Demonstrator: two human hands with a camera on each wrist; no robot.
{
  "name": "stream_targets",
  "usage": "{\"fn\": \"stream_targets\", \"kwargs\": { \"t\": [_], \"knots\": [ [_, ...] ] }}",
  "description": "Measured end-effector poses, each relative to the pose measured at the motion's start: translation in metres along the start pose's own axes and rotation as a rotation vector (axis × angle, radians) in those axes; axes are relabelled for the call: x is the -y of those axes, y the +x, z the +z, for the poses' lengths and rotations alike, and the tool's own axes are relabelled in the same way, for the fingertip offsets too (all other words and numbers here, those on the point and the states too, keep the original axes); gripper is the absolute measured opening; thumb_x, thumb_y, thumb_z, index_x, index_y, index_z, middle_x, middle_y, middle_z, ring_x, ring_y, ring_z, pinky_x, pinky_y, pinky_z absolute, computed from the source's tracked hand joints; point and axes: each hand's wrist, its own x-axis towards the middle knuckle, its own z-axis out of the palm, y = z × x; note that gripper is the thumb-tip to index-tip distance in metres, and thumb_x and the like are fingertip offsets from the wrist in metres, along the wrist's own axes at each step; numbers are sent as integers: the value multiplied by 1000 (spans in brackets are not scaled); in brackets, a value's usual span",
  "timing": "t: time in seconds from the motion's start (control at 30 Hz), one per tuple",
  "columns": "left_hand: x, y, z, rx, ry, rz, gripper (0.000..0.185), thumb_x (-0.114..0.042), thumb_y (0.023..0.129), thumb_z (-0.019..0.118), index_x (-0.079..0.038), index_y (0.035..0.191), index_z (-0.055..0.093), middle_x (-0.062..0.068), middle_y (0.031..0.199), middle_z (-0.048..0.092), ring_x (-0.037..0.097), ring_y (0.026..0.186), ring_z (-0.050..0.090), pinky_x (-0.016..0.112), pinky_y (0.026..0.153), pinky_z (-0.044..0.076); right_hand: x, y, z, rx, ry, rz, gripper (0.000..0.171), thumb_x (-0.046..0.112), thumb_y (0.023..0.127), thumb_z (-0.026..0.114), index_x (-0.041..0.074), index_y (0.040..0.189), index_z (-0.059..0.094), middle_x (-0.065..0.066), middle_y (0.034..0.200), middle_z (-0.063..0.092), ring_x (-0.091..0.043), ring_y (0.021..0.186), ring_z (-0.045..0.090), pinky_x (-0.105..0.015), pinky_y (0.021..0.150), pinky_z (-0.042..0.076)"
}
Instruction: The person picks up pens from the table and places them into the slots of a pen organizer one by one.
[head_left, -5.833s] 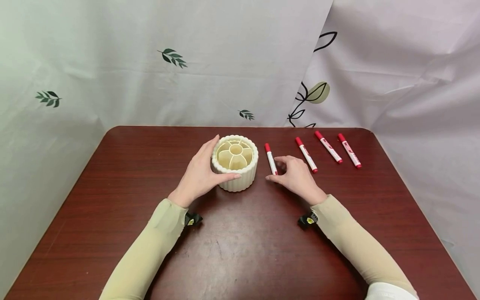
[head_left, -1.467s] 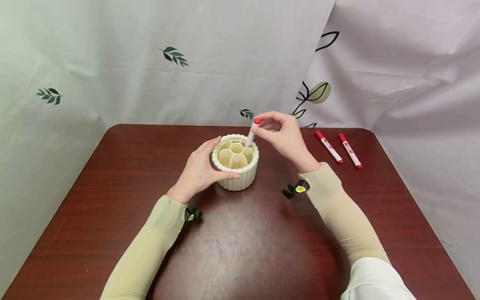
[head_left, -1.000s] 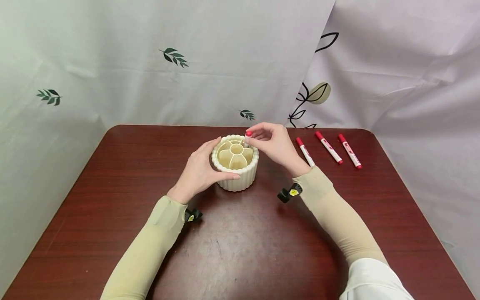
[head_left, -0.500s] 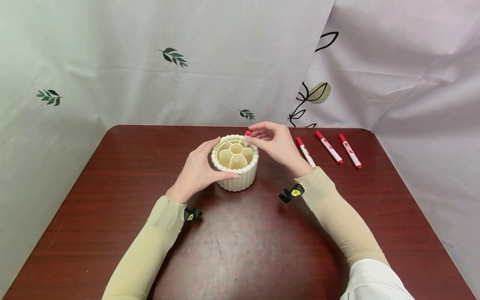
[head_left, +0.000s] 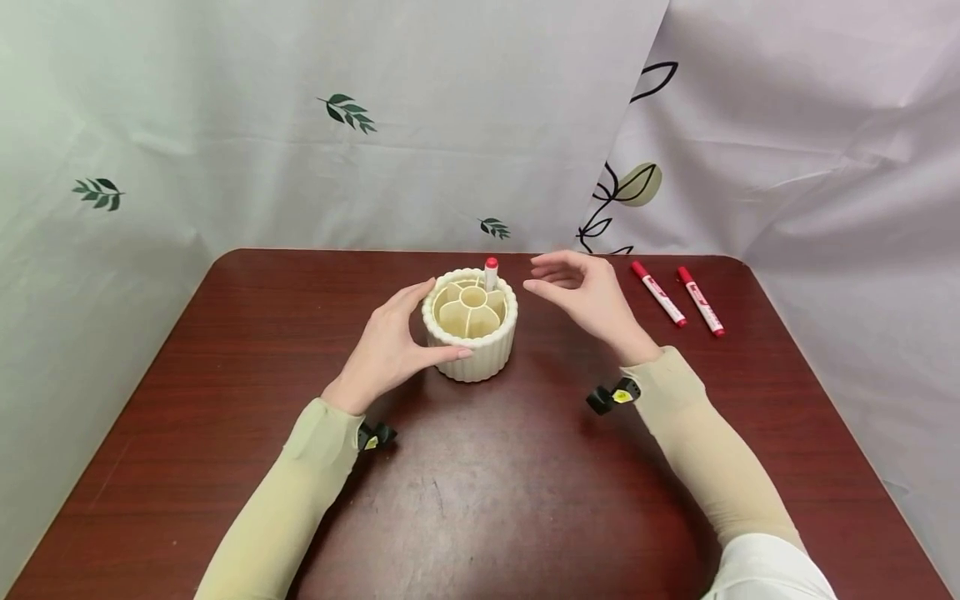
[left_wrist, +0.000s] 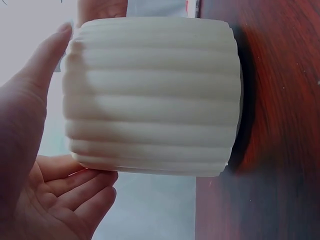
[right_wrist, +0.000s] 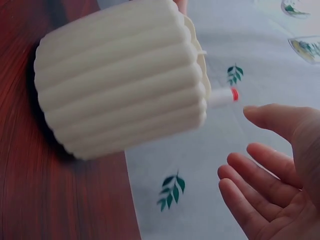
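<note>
A cream, ribbed round pen holder with a flower-shaped divider stands on the table, a red-capped white marker upright in a rear compartment. My left hand holds the holder's left side, thumb across the front and fingers round the back. In the left wrist view the holder's ribbed wall fills the middle. To the right of the holder, my right hand is raised with nothing in it, thumb and fingers spread. The right wrist view has its thumb tip a short gap from the marker's red end.
Two more red-and-white markers lie on the table at the back right, one marker nearer the hand and another marker further right. The dark red wooden table ends at a pale leaf-print cloth behind.
A marker from the table is now in the holder. My right hand has released it and drawn back right, covering another marker. The divider has turned slightly, shifting the standing marker left.
</note>
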Motion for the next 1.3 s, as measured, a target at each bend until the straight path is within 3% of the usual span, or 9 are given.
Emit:
{"fn": "stream_targets", "kwargs": {
  "t": [0.17, 0.33, 0.53, 0.93, 1.3],
  "knots": [
    [-1, -5, -3, -11, -15, -3, 99, -61, 74, 85, -8, 150, 50, 4, 148, 52, 21, 135, 48, 44, 108, 43, -8, -9, -21, -60, -37, 76, 37, 29, 88, 84, 10, 118, 75, -10, 114, 73, -19, 97, 72, -26, 83, 57],
    [-1, -10, -5, -24, -17, 1, 92, -59, 76, 85, -11, 148, 53, 2, 145, 54, 18, 134, 50, 42, 108, 43, -27, -16, -46, -135, -75, 134, 42, 37, 86, 84, 13, 119, 76, -3, 115, 73, -14, 98, 71, -23, 85, 55],
    [-5, -15, -5, -49, -19, 5, 87, -52, 77, 87, -8, 146, 55, 3, 142, 57, 18, 130, 53, 40, 107, 44, -41, -25, -68, -176, -117, 202, 45, 39, 87, 83, 11, 121, 75, -8, 116, 73, -9, 95, 70, -19, 80, 54],
    [-6, -13, -1, -55, -6, -11, 101, -52, 75, 89, -7, 154, 44, 5, 150, 50, 23, 136, 46, 48, 111, 38, -67, -43, -86, -151, -302, 263, 51, 40, 87, 82, 5, 124, 73, -9, 120, 72, -2, 95, 69, -15, 82, 47],
    [-5, -1, 8, -5, -28, 2, 115, -57, 68, 91, -10, 158, 38, 6, 155, 43, 24, 141, 41, 47, 113, 38, -86, -50, -86, -107, -325, 279, 51, 33, 85, 85, -1, 121, 72, -17, 109, 74, 3, 81, 67, -13, 70, 51]
  ]
}}
